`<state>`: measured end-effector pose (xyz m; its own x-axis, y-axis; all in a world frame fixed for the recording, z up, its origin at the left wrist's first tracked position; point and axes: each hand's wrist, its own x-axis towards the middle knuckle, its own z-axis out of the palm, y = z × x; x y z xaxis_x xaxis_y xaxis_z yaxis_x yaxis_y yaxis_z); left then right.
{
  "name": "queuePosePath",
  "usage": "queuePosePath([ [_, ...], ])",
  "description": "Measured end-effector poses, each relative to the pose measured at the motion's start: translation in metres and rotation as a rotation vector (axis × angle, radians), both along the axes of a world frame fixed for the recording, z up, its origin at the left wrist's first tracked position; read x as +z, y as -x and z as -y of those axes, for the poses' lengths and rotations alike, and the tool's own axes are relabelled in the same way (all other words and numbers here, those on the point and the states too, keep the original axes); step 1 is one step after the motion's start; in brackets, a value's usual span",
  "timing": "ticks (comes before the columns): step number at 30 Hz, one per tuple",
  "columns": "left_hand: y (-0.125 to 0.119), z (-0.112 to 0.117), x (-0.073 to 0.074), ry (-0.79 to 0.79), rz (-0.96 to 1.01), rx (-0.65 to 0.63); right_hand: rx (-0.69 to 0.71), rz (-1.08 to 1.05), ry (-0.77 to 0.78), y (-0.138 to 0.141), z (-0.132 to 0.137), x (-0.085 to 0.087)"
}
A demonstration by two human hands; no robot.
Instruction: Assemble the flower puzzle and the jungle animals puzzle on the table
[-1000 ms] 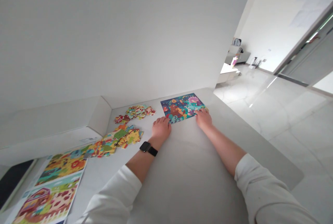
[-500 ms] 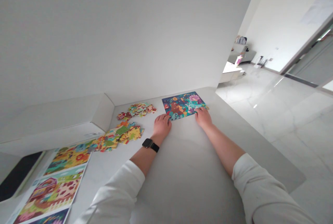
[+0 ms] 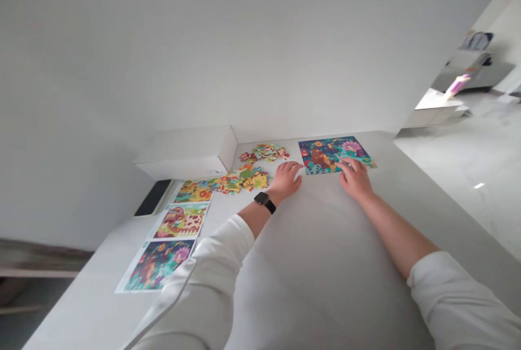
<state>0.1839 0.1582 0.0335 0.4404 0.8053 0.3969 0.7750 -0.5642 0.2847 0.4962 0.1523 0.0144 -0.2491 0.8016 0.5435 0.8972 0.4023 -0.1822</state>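
Observation:
A dark blue jigsaw puzzle (image 3: 331, 149) with colourful animals lies fitted together near the wall, a small yellowish piece poking out at its right end. My left hand (image 3: 286, 179), with a black watch on its wrist, is open just left of the puzzle's near left corner, holding nothing. Over the near edge of the puzzle rests my right hand (image 3: 355, 179), its fingers apart and bent a little onto the picture. Left of my left hand is a heap of yellow and green puzzle pieces (image 3: 244, 178). Behind it sits a second heap of red and pale pieces (image 3: 266, 152).
A long white box (image 3: 191, 149) stands against the wall at the left. In front of it lie a dark flat tablet-like object (image 3: 153, 198) and a printed sheet (image 3: 183, 220) with three pictures. The table's right edge borders the marble floor (image 3: 480, 198).
My view has swung left, so the whole picture sheet now shows. My left hand has come off the puzzle's corner and its fingers have spread; my right hand stays at the near edge.

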Motion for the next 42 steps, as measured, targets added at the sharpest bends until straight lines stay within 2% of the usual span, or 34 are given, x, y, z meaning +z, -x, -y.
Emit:
queuePosePath([
  [2,0.038,0.010,0.016,-0.062,-0.022,0.016,0.095,-0.002,0.025,0.012,0.004,0.007],
  [5,0.108,0.026,0.040,-0.086,-0.090,0.086,0.199,-0.020,0.109,0.039,0.011,0.019],
  [8,0.180,0.042,0.055,-0.061,-0.142,0.168,0.291,-0.058,0.177,0.076,0.012,0.027],
  [10,0.221,0.051,0.056,-0.055,-0.166,0.236,0.363,-0.070,0.201,0.105,0.008,0.031],
  [12,0.252,0.058,0.051,-0.049,-0.183,0.272,0.436,-0.064,0.220,0.138,0.000,0.032],
  [15,0.280,0.062,0.036,0.030,-0.207,0.272,0.535,-0.039,0.247,0.191,-0.015,0.032],
  [19,0.293,0.060,0.016,0.153,-0.236,0.265,0.613,0.010,0.304,0.261,-0.035,0.026],
  [22,0.297,0.057,0.007,0.187,-0.248,0.224,0.652,0.086,0.329,0.304,-0.048,0.020],
  [27,0.302,0.053,0.003,0.216,-0.264,0.192,0.608,0.252,0.390,0.343,-0.063,0.011],
  [31,0.299,0.051,0.002,0.240,-0.246,0.209,0.616,0.274,0.416,0.345,-0.066,0.004],
  [37,0.283,0.056,0.001,0.275,-0.201,0.260,0.693,0.190,0.364,0.315,-0.055,-0.003],
  [42,0.261,0.058,-0.001,0.234,-0.149,0.135,0.716,0.174,0.351,0.275,-0.044,0.000],
])
